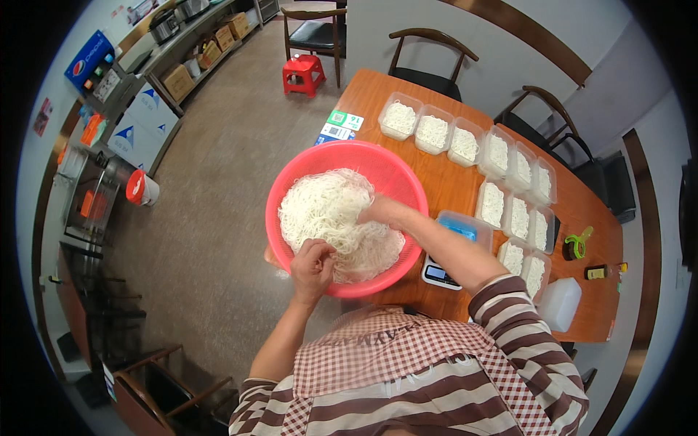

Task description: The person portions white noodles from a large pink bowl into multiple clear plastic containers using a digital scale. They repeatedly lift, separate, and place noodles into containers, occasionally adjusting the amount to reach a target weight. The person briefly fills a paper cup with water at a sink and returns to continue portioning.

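Observation:
A large red plastic colander [405,163] at the table's left end holds a heap of white noodles [322,201]. My right hand [376,210] reaches into the noodles from the right; its fingers are blurred and partly buried, so what they grip cannot be told. At the near left edge of the heap is my left hand [313,264], fingers curled with the fingertips at the noodles; whether it pinches any strands is unclear. Right of the colander, a clear container with something blue [461,226] inside sits at a digital kitchen scale [441,277], partly behind my right forearm.
Several clear plastic containers of noodles [433,131] stand in rows on the wooden table [376,87]. Farther right are a green-rimmed jar [575,248], a dark-labelled bottle [595,272] and a stack of white translucent containers [560,304]. Chairs [428,76] line the far side; a red stool [303,74] stands beyond.

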A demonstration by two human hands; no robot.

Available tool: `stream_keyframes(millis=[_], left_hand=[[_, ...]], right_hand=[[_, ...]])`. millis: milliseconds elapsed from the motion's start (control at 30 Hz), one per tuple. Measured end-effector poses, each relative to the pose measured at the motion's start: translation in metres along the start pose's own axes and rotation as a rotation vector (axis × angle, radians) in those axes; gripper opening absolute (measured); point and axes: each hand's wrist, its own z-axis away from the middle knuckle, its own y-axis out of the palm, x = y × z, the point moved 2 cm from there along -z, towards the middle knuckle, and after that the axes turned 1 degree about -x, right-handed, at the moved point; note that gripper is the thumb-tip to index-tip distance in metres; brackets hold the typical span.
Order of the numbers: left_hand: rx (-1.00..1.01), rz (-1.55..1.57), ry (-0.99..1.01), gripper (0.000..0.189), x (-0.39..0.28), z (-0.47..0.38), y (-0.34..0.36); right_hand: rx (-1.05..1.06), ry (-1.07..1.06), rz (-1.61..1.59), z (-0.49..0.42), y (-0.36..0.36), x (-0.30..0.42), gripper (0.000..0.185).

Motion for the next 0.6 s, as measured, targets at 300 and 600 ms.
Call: stream_keyframes(millis=[300, 600], left_hand=[[-0.031, 0.06, 0.047, 0.018, 0.007, -0.001, -0.003], [-0.069, 0.035, 0.068, 0.014, 0.009, 0.0, -0.005]], right_hand=[[0.094, -0.362, 0.015, 0.072, -0.047, 0.165, 0.018], [-0.097, -0.613, 0.054, 0.16, -0.084, 0.306, 0.016]])
